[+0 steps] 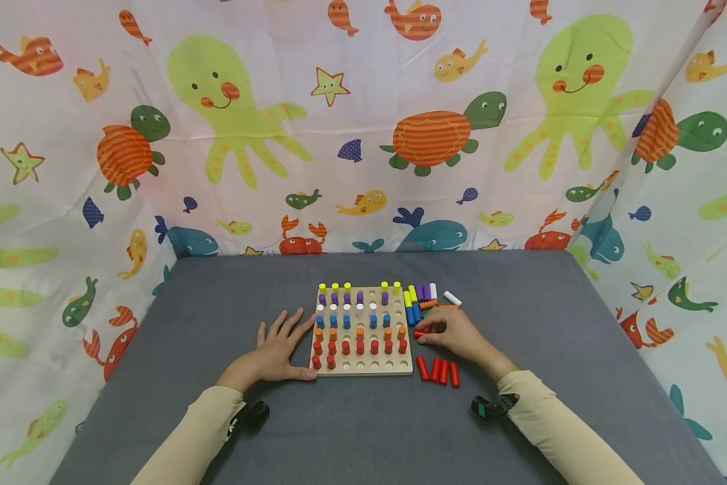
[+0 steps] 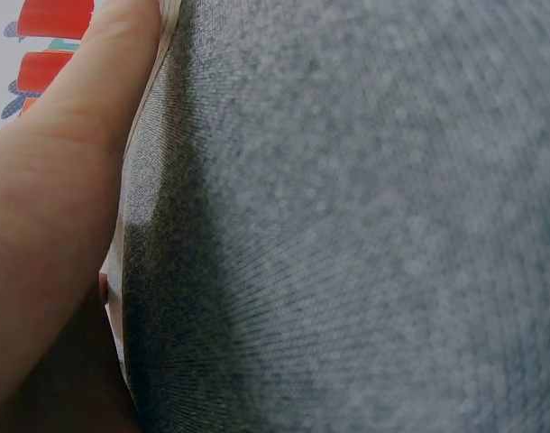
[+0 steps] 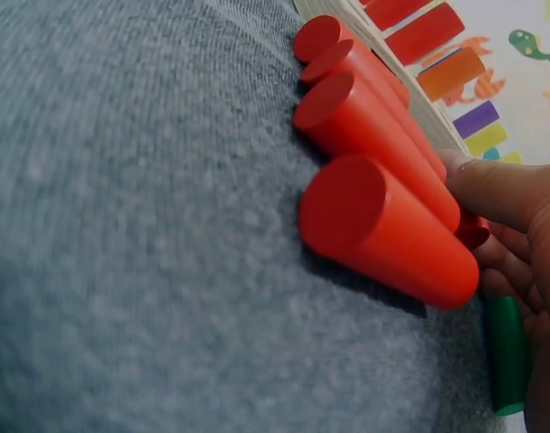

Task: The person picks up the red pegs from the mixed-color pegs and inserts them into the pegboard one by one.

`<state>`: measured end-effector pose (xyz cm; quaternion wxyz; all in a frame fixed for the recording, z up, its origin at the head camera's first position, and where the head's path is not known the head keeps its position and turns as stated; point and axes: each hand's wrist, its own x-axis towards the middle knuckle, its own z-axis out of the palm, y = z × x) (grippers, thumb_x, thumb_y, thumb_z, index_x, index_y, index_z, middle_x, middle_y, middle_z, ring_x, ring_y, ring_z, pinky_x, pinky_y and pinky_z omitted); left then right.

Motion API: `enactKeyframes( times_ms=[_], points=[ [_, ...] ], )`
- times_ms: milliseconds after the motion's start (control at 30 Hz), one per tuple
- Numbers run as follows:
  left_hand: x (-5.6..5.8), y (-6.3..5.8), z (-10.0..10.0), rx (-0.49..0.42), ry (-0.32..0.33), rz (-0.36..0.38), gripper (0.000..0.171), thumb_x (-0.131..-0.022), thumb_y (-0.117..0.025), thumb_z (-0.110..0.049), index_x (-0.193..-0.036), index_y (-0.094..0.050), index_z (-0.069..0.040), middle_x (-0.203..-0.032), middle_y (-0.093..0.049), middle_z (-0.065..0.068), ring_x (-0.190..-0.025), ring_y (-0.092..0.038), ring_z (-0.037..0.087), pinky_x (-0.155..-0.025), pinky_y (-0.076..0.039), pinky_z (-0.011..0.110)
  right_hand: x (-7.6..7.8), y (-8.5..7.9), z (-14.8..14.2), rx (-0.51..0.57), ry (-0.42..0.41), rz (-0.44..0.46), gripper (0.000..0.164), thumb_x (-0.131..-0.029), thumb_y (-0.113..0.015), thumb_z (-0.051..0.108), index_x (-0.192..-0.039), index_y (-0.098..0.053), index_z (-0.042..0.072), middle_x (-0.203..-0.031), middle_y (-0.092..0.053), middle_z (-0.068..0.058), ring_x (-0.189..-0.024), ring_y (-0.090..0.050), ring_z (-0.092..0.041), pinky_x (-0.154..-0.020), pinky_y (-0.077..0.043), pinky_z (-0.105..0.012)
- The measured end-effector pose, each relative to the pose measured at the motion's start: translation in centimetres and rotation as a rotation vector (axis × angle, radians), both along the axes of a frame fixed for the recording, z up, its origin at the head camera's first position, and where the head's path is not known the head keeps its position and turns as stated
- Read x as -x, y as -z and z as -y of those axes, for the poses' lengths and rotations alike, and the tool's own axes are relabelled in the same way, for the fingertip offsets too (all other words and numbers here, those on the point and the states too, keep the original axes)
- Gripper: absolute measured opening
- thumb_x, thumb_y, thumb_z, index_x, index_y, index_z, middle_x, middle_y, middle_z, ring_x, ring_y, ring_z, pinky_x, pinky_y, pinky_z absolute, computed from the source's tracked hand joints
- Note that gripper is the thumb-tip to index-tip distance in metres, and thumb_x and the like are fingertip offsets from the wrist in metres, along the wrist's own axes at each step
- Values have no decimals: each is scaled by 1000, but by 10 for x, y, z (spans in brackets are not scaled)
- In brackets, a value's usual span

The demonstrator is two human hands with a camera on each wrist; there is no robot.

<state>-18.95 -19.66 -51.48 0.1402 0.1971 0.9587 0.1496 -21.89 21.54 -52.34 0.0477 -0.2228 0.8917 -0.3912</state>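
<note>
Right hand (image 1: 458,335) is pinching 1 red peg (image 1: 420,333), thumb against fingers, just beside the right edge of the pegboard (image 1: 367,370). Left hand (image 1: 272,357) is lying with fingers straight and spread, gripping nothing, thumb touching the board's front left corner. 4 loose red pegs (image 1: 443,372) are lying on the gray table (image 1: 363,431) near the right hand. Board's front row is holding 2 front-row pegs (image 1: 331,362), red, at left.

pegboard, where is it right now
In the head view, the pegboard is below center, on the gray table, the left hand touching its left side and the right hand beside its right edge, holding a red peg.
</note>
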Motion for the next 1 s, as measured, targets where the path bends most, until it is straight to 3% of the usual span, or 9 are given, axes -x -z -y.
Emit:
enactKeyframes(
  times_ms=[800,1000],
  points=[
    [2,3,1,-17,6,3,116,-71,-71,-74,-160,-12,-31,-168,-7,13,-153,-1,47,-111,-1,79,-1,2,0,-19,5,-5,16,-82,-81,24,-97,-77,22,-88,-70,7,-73,-55,-5,-63,-46,-20],
    [4,11,3,-52,5,17,120,-67,-67,-82,-160,-6,-35,-169,-3,10,-154,4,44,-111,4,78,-2,2,0,-14,-4,-13,15,-82,-81,23,-97,-77,22,-88,-71,7,-72,-54,-4,-63,-46,-20]
  ],
)
